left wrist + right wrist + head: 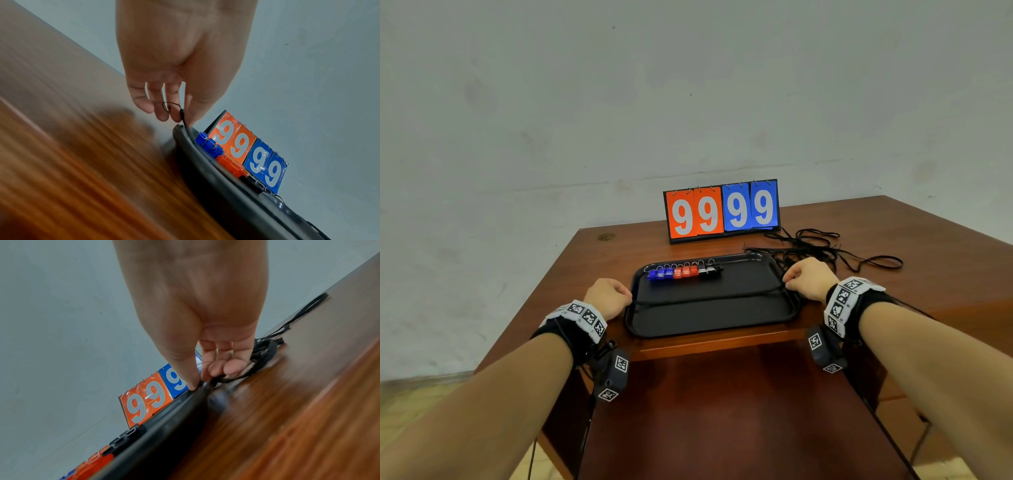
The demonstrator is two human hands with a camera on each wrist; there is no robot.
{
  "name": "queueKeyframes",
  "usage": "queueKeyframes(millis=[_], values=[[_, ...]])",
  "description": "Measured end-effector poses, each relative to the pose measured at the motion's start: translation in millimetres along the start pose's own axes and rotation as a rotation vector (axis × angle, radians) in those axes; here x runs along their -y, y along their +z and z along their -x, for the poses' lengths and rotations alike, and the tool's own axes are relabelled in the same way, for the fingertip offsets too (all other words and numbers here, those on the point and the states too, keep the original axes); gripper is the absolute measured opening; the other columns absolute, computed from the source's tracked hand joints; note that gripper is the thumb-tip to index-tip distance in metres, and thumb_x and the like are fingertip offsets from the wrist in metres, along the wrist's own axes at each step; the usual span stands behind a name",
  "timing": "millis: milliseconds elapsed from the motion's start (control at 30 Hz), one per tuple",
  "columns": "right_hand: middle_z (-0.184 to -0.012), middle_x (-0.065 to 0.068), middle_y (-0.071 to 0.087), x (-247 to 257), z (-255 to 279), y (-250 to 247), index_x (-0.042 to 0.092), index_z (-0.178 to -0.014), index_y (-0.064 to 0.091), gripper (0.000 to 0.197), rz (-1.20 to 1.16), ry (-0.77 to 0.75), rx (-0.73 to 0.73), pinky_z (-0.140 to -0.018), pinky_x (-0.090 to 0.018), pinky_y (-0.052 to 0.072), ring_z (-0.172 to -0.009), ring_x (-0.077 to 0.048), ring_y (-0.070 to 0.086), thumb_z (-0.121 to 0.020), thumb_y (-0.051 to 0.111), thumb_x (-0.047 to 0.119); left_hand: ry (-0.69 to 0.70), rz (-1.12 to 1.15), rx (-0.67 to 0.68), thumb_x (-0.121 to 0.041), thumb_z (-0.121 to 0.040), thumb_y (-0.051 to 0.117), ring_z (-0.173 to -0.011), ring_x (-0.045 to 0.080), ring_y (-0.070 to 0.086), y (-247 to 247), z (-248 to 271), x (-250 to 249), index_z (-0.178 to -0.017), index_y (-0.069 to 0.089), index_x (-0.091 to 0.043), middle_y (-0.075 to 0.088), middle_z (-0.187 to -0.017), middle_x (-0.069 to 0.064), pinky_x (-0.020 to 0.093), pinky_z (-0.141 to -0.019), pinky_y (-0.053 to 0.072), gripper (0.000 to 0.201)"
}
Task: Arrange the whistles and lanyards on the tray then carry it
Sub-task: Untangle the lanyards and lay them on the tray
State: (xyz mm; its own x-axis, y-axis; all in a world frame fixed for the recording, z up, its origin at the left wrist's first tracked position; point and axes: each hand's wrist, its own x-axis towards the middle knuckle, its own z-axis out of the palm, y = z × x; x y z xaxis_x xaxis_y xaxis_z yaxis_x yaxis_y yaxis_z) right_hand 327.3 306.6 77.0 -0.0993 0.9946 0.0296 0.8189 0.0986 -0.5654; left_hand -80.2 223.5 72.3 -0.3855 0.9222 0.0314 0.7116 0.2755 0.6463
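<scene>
Black lanyard (705, 297) stretched L–R across black tray (709, 322), long axis along tray length. L hand (607, 296) pinches one end at L rim, R hand (810, 277) pinches other at R rim. Whistles (683, 271) lined at far edge; remaining lanyards (822, 250) nearer R hand

scoreboard (722, 210) reads 99 orange, 99 blue | upright at far edge of wooden table (876, 222) | pale wall (688, 85) behind

brown wooden table (859, 236) against a scuffed pale wall (619, 102).
</scene>
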Motion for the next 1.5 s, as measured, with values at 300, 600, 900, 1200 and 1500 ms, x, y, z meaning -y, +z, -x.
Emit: queueKeyframes(millis=[300, 600, 900, 1200, 1500], values=[[-0.076, 0.003, 0.067, -9.6, 12.0, -32.7, 0.024, -0.081, 0.069, 0.023, -0.175, 0.02, -0.118, -0.058, -0.024, 0.048, -0.064, -0.012, 0.061, -0.091, 0.056, 0.009, 0.12, -0.145, -0.083, -0.025, -0.082, 0.064, -0.099, 0.02, 0.061, 0.4, 14.1, -55.8, -0.078, 0.063, -0.035, 0.067, -0.1, -0.008, 0.042, -0.088, 0.055, 0.011], [-0.074, -0.004, 0.072, -53.4, 29.2, -71.3, 0.017, -0.085, 0.072, 0.023, -0.257, 0.049, -0.184, -0.055, -0.022, 0.047, -0.061, -0.013, 0.062, -0.092, 0.052, 0.007, 0.339, -0.037, 0.056, -0.017, -0.088, 0.063, -0.097, 0.015, 0.062, 70.2, 28.4, -162.6, -0.094, 0.069, -0.024, 0.067, -0.101, -0.005, 0.034, -0.09, 0.052, 0.01], [-0.071, -0.002, 0.067, -103.9, 35.5, -97.9, 0.016, -0.095, 0.07, 0.019, -0.298, 0.105, -0.176, -0.047, -0.017, 0.044, -0.058, -0.011, 0.059, -0.092, 0.054, 0.007, 0.481, -0.028, 0.153, -0.016, -0.088, 0.062, -0.096, 0.014, 0.06, 145.0, 48.5, -243.6, -0.095, 0.072, -0.02, 0.068, -0.1, -0.005, 0.025, -0.082, 0.042, 0.013], [-0.075, 0.002, 0.062, -130.7, 10.8, -96.4, 0.014, -0.104, 0.069, 0.018, -0.304, 0.094, -0.098, -0.05, -0.019, 0.045, -0.063, -0.012, 0.058, -0.093, 0.056, 0.01, 0.504, -0.055, 0.243, -0.017, -0.089, 0.061, -0.096, 0.013, 0.062, 199.0, 44.1, -287.7, -0.096, 0.072, -0.022, 0.067, -0.099, -0.008, 0.025, -0.08, 0.045, 0.014], [-0.118, -0.002, 0.064, -124.5, -42.1, -91.4, 0.017, -0.12, 0.065, 0.032, -0.073, 0.03, 0.025, -0.072, -0.027, 0.051, -0.096, -0.02, 0.063, -0.089, 0.06, 0.012, 0.484, -0.079, 0.288, -0.017, -0.087, 0.063, -0.089, 0.012, 0.065, 223.9, 24.2, -307.8, -0.09, 0.07, -0.029, 0.067, -0.092, -0.012, 0.031, -0.083, 0.054, 0.014]])
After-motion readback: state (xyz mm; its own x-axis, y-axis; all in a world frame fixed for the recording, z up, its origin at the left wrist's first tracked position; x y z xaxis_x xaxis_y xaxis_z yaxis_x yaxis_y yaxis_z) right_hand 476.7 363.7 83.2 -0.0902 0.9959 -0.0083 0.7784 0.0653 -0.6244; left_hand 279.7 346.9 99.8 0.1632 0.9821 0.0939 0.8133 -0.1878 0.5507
